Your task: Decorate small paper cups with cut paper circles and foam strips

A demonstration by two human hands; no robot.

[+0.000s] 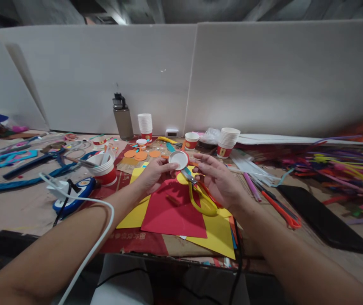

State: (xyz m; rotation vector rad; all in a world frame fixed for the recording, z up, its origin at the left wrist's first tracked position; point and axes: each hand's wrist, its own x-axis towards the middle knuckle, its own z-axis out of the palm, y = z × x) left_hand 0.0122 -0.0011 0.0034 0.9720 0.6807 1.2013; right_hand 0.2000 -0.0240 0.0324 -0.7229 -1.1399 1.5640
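Observation:
Above the sheets in the middle, a small cut-down paper cup (179, 160) shows its round white face, with orange and teal strips sticking out around it. My left hand (157, 171) pinches its left edge between thumb and fingers. On the other side, my right hand (214, 176) has its fingertips closed around a short orange strip (194, 164) at the cup's right edge. Scissors (202, 205) with yellow handles lie below, partly under my right hand; a red handle shows beside them. Underneath are a red sheet (175, 216) and yellow sheets (221, 239).
Orange discs (141, 156), cup stacks (228, 142), (145, 125) and a bottle (123, 120) stand behind. A cup stack with tools (104, 171) and a blue device (76, 197) are left. Right lie a black phone-like slab (324, 218), orange-handled scissors (283, 209) and pipe cleaners (356, 178).

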